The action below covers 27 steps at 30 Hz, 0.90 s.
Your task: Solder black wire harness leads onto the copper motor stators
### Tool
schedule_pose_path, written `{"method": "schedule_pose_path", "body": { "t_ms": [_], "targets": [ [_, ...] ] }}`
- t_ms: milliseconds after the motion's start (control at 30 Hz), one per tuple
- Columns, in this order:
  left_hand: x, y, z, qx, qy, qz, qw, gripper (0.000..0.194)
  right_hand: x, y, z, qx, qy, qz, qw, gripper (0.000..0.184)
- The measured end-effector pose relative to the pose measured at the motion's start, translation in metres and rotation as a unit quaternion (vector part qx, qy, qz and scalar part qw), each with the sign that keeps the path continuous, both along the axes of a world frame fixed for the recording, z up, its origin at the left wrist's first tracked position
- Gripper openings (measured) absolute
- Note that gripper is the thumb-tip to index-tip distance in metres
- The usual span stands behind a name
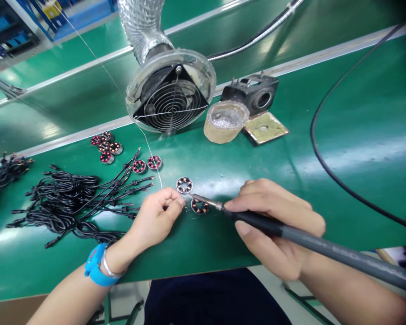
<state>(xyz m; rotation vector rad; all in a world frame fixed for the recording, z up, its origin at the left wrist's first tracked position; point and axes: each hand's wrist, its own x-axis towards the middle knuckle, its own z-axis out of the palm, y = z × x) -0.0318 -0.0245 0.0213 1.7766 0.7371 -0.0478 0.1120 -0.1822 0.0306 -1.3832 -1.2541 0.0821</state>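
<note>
My right hand (280, 216) grips a soldering iron (311, 240) like a pen. Its metal tip is close to two small round stators with copper windings, one stator (184, 185) farther back and the other stator (200, 206) nearer me. Whether the tip touches either is too small to tell. From the upper left a thin solder wire (149, 146) runs down to my left hand (158, 215), whose thumb and forefinger are pinched together just left of the stators. The wire's end is hidden by the fingers.
Black cables (67, 194) lie bundled at left, their bared ends pointing toward more stators (139, 166). Behind stands a fume extractor fan (172, 106). A tub (223, 131), a yellow sponge on a tray (265, 127) and a black iron holder (252, 95) sit right of it.
</note>
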Motion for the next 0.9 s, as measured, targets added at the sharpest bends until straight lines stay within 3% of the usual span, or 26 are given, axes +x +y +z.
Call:
{"method": "schedule_pose_path", "body": {
  "t_ms": [233,333,500,633,733,900],
  "targets": [
    [-0.001,0.002,0.003,-0.008,0.000,-0.039,0.999,0.024,0.001,0.004,-0.006,0.028,-0.019,-0.015,0.999,0.030],
    [-0.004,0.005,0.004,-0.031,-0.003,-0.070,0.997,0.028,-0.002,0.012,-0.016,-0.016,-0.036,0.005,0.999,0.035],
    [-0.006,0.009,0.005,-0.042,-0.018,-0.111,0.993,0.031,-0.008,0.024,-0.034,-0.063,-0.098,0.077,0.990,0.027],
    [-0.006,0.011,0.009,0.006,-0.017,-0.141,0.990,0.028,-0.010,0.025,-0.035,-0.062,-0.128,0.055,0.988,0.023],
    [-0.006,0.012,0.010,0.020,-0.015,-0.130,0.991,0.024,-0.012,0.023,-0.031,-0.052,-0.109,0.045,0.992,0.027],
    [-0.009,0.010,0.003,-0.066,-0.023,-0.086,0.994,0.027,-0.016,0.022,-0.032,-0.051,-0.096,0.061,0.992,0.028]
  ]
}}
